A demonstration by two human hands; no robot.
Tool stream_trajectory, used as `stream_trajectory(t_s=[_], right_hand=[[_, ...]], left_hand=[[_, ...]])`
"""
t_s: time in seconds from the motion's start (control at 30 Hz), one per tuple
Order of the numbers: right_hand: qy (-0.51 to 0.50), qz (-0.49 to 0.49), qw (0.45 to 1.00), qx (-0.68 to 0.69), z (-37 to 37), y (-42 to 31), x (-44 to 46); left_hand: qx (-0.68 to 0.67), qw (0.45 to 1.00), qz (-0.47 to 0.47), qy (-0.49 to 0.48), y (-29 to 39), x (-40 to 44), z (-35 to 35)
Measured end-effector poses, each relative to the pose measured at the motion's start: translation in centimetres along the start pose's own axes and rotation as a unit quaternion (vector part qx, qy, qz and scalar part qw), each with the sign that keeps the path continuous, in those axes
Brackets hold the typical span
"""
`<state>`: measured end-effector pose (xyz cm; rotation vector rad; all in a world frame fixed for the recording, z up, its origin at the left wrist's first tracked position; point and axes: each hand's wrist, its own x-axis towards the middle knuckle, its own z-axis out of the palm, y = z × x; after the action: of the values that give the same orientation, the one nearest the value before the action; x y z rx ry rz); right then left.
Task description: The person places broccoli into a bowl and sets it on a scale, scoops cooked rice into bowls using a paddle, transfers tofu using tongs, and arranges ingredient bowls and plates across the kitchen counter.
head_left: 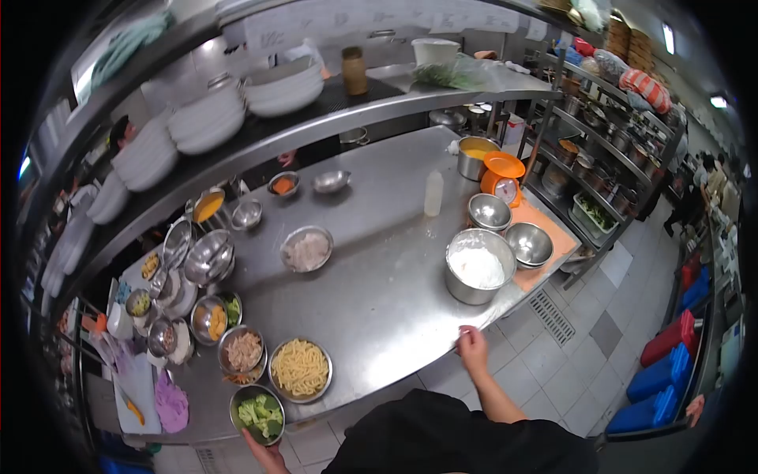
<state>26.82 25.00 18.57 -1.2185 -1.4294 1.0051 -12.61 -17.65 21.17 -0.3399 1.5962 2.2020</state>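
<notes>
Two bare hands work near the bench [379,276]: the left hand [264,453] is curled round the near side of the broccoli bowl [251,391], which sits at the near edge, just beside the noodle bowl [303,398]. Holding it well calls for a level rim, firm support from below and a thumb clear of the food. The right hand [471,345] is loosely bunched near the pot of white powder [471,294]; whether it pinches anything, I cannot tell. Hidden are the left fingertips and the bowl's base; the left forearm is cut off.
</notes>
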Motion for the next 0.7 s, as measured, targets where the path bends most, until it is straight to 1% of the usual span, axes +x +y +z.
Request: stream_trajectory(t_s=[0.03, 0.1, 0.13, 0.17, 0.23, 0.27, 0.3, 0.33, 0.37, 0.4, 0.43, 0.47, 0.5, 0.53, 0.6, 0.63, 0.7], right_hand=[[-0.056, 0.016, 0.998, 0.005, 1.5, -1.5, -0.9], [-0.137, 0.049, 0.988, 0.041, 4.4, -5.9, -1.5], [-0.166, 0.028, 0.984, 0.058, 5.8, -6.6, -1.5], [-0.198, 0.009, 0.977, 0.072, 7.1, -7.1, -1.5], [-0.236, -0.034, 0.969, 0.072, 9.4, -7.9, -1.6], [-0.259, -0.009, 0.964, 0.058, 10.5, -7.5, -1.5], [-0.24, -0.067, 0.969, -0.012, 11.6, -5.9, -1.4], [-0.225, -0.126, 0.963, -0.08, 12.2, -6.2, -1.8], [-0.248, -0.11, 0.96, -0.068, 12.3, -6.3, -2.2], [-0.253, -0.151, 0.949, -0.109, 13.0, -4.4, -2.2], [-0.255, -0.145, 0.951, -0.101, 13.2, -3.9, -2.5], [-0.26, -0.133, 0.951, -0.1, 13.3, -3.3, -2.6], [-0.261, -0.154, 0.949, -0.091, 13.3, -2.8, -2.5], [-0.262, -0.179, 0.945, -0.079, 13.3, -2.7, -2.4], [-0.263, -0.176, 0.945, -0.084, 13.4, -3.5, -2.6], [-0.256, -0.194, 0.943, -0.083, 13.7, -3.3, -2.7], [-0.254, -0.188, 0.942, -0.113, 14.2, -3.3, -2.9]], left_hand=[[0.001, 1.0, 0.008, -0.009, 1.6, -1.7, 2.0], [0.05, 0.997, 0.037, -0.051, 5.3, -8.1, 6.5], [0.052, 0.997, 0.025, -0.047, 5.5, -8.6, 6.8], [0.053, 0.997, 0.027, -0.044, 4.4, -7.0, 5.3], [0.048, 0.997, -0.006, -0.067, 0.7, -0.8, -0.3], [0.046, 0.997, -0.024, -0.061, 0.0, 1.1, -1.5], [0.041, 0.997, -0.045, -0.048, -0.6, 2.1, -2.2], [0.032, 0.998, -0.03, -0.047, -0.5, 1.4, -1.7], [0.023, 0.999, -0.016, -0.041, -0.3, 1.0, -1.2], [0.021, 0.999, -0.006, -0.046, -0.2, 0.7, -0.8], [0.026, 0.999, -0.004, -0.041, 0.0, 0.6, -0.6], [0.033, 0.999, -0.017, -0.015, 0.2, 0.4, -0.4], [0.025, 0.999, -0.01, -0.03, -0.3, 1.1, -1.2], [0.029, 0.999, -0.01, -0.018, 0.1, 0.5, -0.9], [0.035, 0.999, -0.01, -0.001, 0.5, 0.1, -0.4], [0.036, 0.999, -0.014, 0.002, 0.4, 0.3, -0.8], [0.037, 0.999, -0.006, 0.012, 0.7, 0.2, -0.9]])
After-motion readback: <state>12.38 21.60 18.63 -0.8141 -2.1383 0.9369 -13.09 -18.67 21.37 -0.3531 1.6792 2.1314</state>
